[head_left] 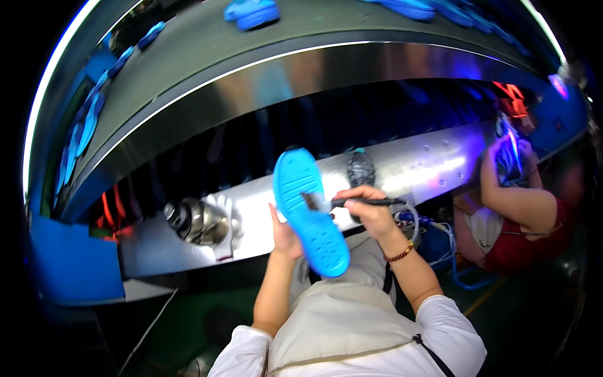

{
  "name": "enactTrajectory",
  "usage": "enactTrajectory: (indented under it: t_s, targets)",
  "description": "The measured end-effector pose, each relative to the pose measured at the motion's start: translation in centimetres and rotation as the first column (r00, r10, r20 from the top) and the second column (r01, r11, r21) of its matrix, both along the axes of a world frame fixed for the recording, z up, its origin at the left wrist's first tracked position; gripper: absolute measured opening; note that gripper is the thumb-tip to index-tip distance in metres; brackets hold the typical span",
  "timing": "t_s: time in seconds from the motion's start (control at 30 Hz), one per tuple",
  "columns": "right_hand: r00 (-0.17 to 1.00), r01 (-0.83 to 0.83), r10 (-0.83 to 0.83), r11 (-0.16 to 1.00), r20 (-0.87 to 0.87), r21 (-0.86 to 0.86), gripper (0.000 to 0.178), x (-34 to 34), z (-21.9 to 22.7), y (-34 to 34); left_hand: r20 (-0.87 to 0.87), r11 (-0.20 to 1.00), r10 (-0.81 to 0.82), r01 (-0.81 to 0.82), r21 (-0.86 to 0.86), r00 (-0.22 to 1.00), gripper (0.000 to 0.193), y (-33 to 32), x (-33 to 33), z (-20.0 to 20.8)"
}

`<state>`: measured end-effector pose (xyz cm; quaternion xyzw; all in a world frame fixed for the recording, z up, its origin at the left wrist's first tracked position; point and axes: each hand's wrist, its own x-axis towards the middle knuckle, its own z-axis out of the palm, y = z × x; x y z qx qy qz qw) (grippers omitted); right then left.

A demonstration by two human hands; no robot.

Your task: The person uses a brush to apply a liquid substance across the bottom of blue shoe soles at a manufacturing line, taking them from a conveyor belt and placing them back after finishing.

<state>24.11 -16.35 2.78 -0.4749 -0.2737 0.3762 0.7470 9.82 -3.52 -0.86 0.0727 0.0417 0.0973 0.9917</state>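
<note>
A bright blue shoe sole [299, 191], grooved and dotted with small holes, is tilted up over the metal ledge's front edge. My left hand [286, 237] grips it from the left side, its thumb raised along the edge and its other fingers hidden behind. My right hand [372, 213] is closed round a slim black pen-like tool [367, 202] with a cable or hose at its rear end. The tool's front end points at the sole's middle, by a brownish patch; whether it touches is too blurred to tell.
On the metal ledge [433, 160] lie a dark crinkled object [360, 168] and a bottle [204, 223]. Beyond, a green conveyor belt [314, 22] carries blue footwear parts [251, 12]. A pale hose [414, 220] hangs at my right, where a seated person [521, 201] works.
</note>
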Motion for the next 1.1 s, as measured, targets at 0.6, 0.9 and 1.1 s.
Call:
enactTrajectory:
  t_s: [0.6, 0.9, 1.1]
  targets:
    - [0.523, -0.131, 0.162, 0.985, 0.837, -0.109, 0.014, -4.6, 2.5, 1.4, -0.221, 0.866, 0.388, -0.272, 0.418, 0.895, 0.084, 2.2, -1.2, 0.7]
    - [0.785, -0.042, 0.032, 0.999, 0.619, 0.002, 0.016, -0.4, 7.0, 2.5, -0.095, 0.973, 0.128, -0.106, 0.206, 0.987, 0.096, -1.3, -0.9, 4.1]
    - [0.685, -0.448, 0.348, 0.894, 0.641, -0.006, 0.018, -1.6, 8.2, 1.6, -0.387, 0.926, 0.328, -0.213, 0.311, 0.862, 0.082, -1.3, -0.1, 5.9]
